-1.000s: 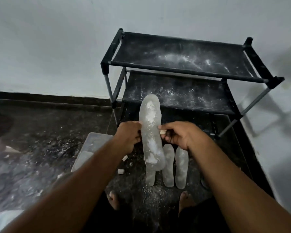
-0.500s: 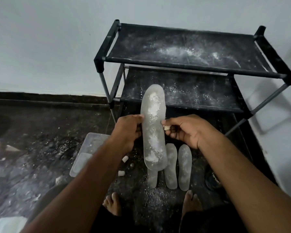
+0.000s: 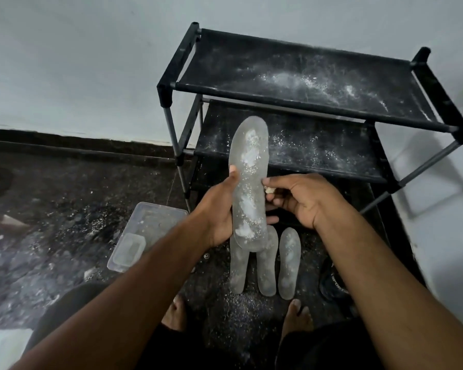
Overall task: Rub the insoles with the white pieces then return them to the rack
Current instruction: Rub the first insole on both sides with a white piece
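insole [image 3: 249, 182]: translucent, white smears | rack [image 3: 305, 76]: black, white-dusted | floor [image 3: 64, 196]: dark speckled

From my feed, both forearms are bare to the bottom edge of the frame, with no sleeves, and the left hand [image 3: 219, 209] and right hand [image 3: 302, 198] are ungloved. Dark clothing covers the knees at lower centre, and both feet are bare.

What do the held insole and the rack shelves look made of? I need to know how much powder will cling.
The held insole looks like translucent, matte gel or silicone, since the dark shelf shows faintly through it. The rack shelves look like black fabric stretched between bars, with a dull weave; white powder already clings to both.
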### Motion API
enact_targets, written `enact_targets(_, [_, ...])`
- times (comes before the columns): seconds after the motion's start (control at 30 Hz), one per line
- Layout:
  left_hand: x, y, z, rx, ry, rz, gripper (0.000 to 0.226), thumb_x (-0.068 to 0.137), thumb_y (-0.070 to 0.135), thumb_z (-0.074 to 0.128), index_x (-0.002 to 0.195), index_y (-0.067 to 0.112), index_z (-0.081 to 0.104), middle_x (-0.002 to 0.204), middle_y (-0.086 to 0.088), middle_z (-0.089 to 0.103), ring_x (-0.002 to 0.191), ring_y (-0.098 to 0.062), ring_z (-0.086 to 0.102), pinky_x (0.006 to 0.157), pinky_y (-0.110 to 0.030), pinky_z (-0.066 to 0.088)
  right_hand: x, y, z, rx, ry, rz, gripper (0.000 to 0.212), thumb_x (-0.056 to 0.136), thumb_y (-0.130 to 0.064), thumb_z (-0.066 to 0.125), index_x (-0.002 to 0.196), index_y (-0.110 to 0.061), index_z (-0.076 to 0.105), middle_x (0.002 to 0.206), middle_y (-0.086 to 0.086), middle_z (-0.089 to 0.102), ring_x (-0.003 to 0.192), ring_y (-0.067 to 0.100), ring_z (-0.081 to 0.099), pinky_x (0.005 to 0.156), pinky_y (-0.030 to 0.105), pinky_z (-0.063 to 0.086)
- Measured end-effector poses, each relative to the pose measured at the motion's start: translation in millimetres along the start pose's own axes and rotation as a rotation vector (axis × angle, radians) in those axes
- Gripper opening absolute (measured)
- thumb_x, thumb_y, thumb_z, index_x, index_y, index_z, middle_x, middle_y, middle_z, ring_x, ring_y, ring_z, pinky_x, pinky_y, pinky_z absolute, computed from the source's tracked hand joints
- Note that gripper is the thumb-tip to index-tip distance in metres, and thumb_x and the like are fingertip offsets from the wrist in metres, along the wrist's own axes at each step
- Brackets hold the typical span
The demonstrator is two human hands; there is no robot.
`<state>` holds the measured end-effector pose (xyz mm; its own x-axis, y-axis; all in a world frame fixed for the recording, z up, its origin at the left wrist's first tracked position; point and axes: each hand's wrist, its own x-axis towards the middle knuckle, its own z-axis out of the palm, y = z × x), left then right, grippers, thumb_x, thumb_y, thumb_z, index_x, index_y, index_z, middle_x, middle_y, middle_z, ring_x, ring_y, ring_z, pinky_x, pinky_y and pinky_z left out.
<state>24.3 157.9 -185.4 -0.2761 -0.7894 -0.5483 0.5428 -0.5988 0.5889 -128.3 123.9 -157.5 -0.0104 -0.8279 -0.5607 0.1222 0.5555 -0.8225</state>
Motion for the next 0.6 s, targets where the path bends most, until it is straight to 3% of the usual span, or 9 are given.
enact_targets(0.17, [0,7,-5,-0.055,0.066,0.052,0.052,0.109,0.047,0.04,0.131,0.005,0.061,0.121,-0.022,0.072,0.103,-0.037,0.074,0.078,-0.056,0.063,-17,-12,-5,-0.025,-0.036,-0.209,0.043,0.067,0.002,0.081,0.106,0.005,0.062,0.075,0.018,0.07,0.062,0.024,0.064,0.054,0.024,0.055])
enact_targets(0.33, [-5,12,-16,-0.003,0.091,0.08,0.061,0.104,0.056,0.042,0.128,0.005,0.064,0.113,-0.02,0.075,0.092,-0.032,0.076,0.077,-0.051,0.063,-38,0,-8,-0.427,-0.131,-0.493,0.022,0.076,-0.008,0.079,0.097,-0.007,0.076,0.088,0.004,0.077,0.072,0.021,0.07,0.07,0.031,0.057])
enact_targets(0.47, [-2,13,-25,0.083,0.113,0.107,0.076,0.096,0.069,0.042,0.139,0.009,0.059,0.125,-0.02,0.071,0.102,-0.035,0.073,0.092,-0.055,0.057,-34,13,-1,-0.59,-0.231,-0.627,0.033,0.08,-0.001,0.074,0.111,-0.011,0.073,0.095,-0.001,0.074,0.078,0.019,0.072,0.074,0.029,0.059])
enact_targets(0.53, [0,15,-25,0.077,0.104,0.128,0.073,0.099,0.066,0.04,0.137,0.007,0.062,0.12,-0.02,0.072,0.093,-0.032,0.074,0.089,-0.051,0.058,-35,14,6,-0.589,-0.208,-0.658,0.04,0.078,0.0,0.076,0.114,-0.014,0.07,0.09,-0.002,0.074,0.079,0.016,0.072,0.075,0.028,0.06])
enact_targets(0.6, [0,16,-23,0.065,0.087,0.124,0.072,0.102,0.064,0.036,0.135,0.005,0.062,0.116,-0.022,0.072,0.089,-0.032,0.073,0.084,-0.05,0.059,-37,17,15,-0.699,-0.167,-0.774,0.03,0.077,-0.006,0.079,0.105,-0.016,0.074,0.087,-0.006,0.073,0.079,0.007,0.07,0.075,0.024,0.059])
